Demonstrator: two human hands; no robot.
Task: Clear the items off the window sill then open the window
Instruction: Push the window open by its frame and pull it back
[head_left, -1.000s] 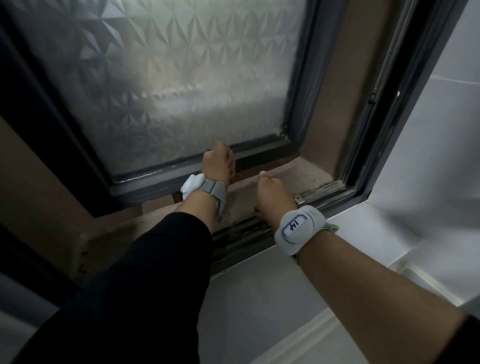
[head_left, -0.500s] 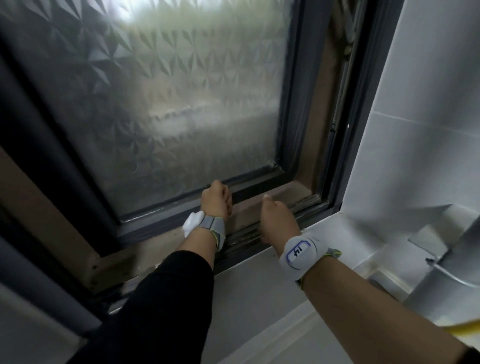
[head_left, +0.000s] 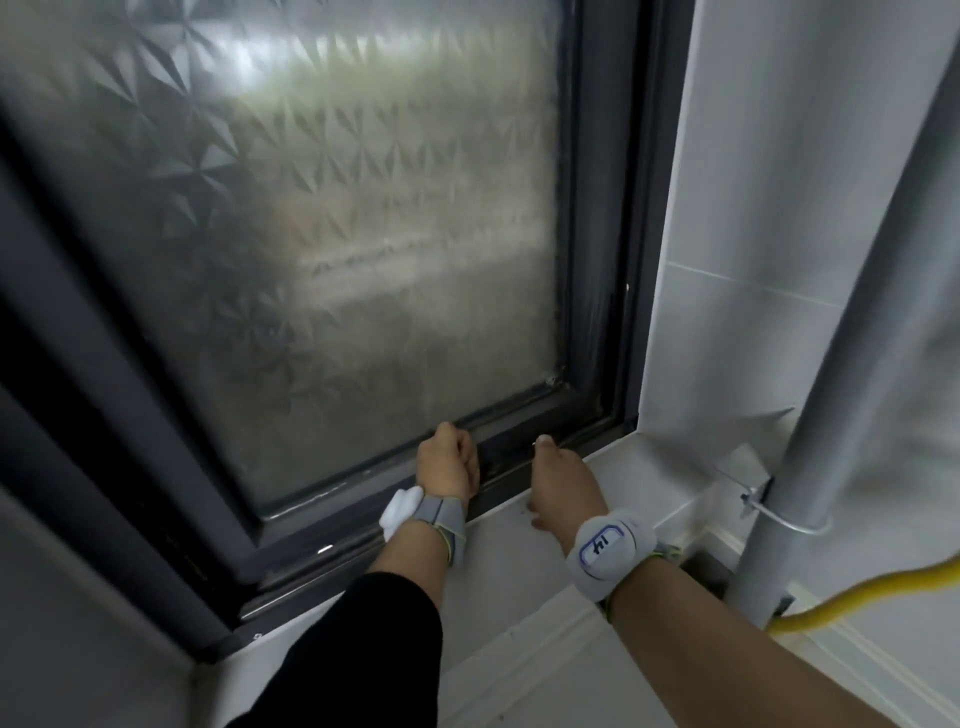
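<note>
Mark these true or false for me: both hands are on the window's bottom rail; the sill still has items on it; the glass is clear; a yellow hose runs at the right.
1. Both hands are at the bottom rail. True: left hand and right hand reach it.
2. The sill holds items. False: its visible part is bare.
3. The glass is clear. False: it is patterned and frosted.
4. A yellow hose runs at the right. True, beside a grey pipe.

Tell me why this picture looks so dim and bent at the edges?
Head view: light comes only through the frosted glass, glaring near the top, so the dark frame and both hands stay shadowed; the wide lens bows the grey pipe; edges look softly blurred.
</note>
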